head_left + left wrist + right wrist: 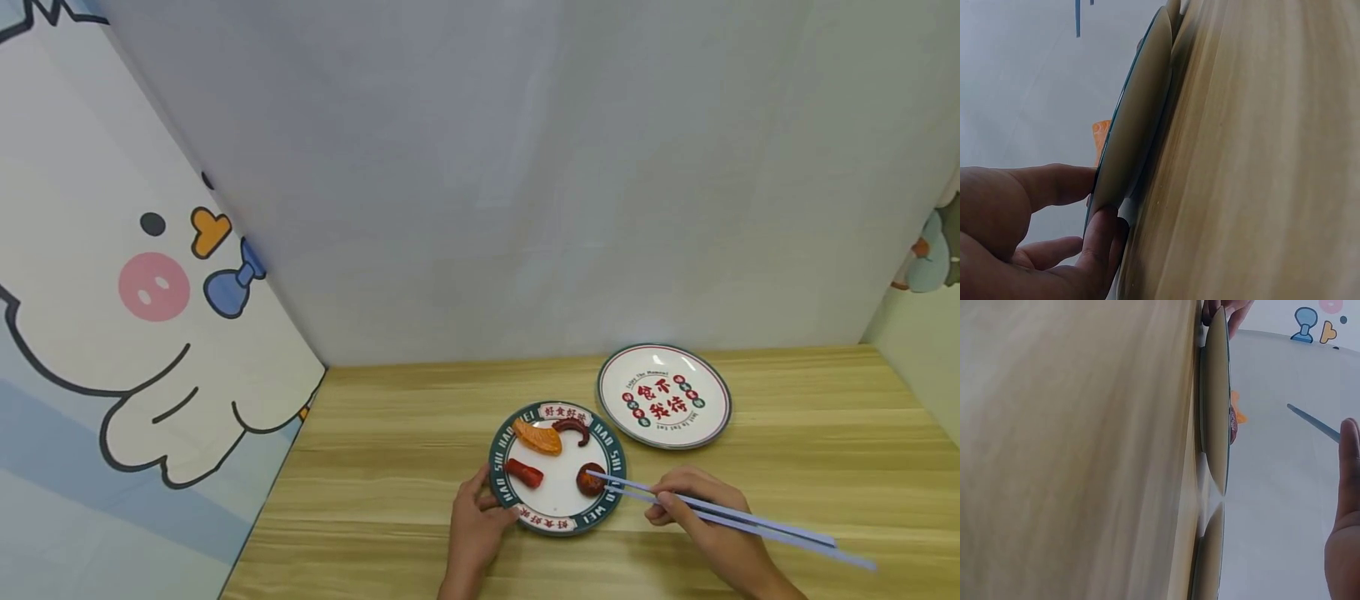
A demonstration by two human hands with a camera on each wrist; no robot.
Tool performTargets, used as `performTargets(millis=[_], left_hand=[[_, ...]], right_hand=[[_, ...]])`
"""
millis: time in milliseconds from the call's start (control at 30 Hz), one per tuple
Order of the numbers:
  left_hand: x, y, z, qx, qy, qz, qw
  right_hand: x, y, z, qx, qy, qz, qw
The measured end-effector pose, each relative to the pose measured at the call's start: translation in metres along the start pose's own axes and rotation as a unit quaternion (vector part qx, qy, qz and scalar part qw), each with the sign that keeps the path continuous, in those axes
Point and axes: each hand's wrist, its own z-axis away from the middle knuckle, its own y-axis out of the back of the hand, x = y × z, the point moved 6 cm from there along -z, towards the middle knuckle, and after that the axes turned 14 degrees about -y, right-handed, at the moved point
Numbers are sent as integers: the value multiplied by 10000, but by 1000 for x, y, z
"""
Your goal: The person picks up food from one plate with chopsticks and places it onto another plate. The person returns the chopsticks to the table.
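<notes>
My left hand (477,533) grips the near-left rim of a green-rimmed plate (555,508), thumb above and fingers underneath, as the left wrist view shows. On this plate lie an orange wedge (538,438), a dark red curled tentacle-like piece (574,428), a red stubby piece (524,473) and a round reddish-brown piece (589,481). My right hand (708,525) holds a pair of pale lilac chopsticks (780,531). Their tips overlap the round piece in the head view. In the right wrist view, a visible chopstick (1313,421) stands above the plate's rim.
A second white plate (663,433) with red and green lettering sits behind and right of the first, bearing no food. Both rest on a wood-grain table (390,450). A pale grey curtain (525,208) closes the back, and a cartoon-printed panel (90,167) stands at left.
</notes>
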Motion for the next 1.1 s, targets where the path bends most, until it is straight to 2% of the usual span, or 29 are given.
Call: performTargets(millis=[133, 367, 467, 633, 767, 933, 1100], left_hand=[[0, 0, 0, -16, 68, -35, 10000], [2, 0, -1, -29, 43, -70, 10000], [2, 0, -1, -30, 49, -71, 10000], [1, 0, -1, -31, 14, -68, 10000], [1, 0, -1, -37, 16, -74, 10000], [1, 0, -1, -39, 36, -30, 10000], [1, 0, -1, -56, 47, -37, 10000]], right_hand=[[-1, 1, 0, 249, -186, -5, 9995], [-1, 6, 2, 872, -342, 897, 9916], [0, 6, 2, 802, -256, 1065, 9907], [-1, 1, 1, 163, 13, 929, 9955], [0, -3, 0, -91, 41, 999, 9950], [-1, -4, 1, -2, 118, 1037, 9945], [0, 0, 1, 451, -77, 866, 9952]])
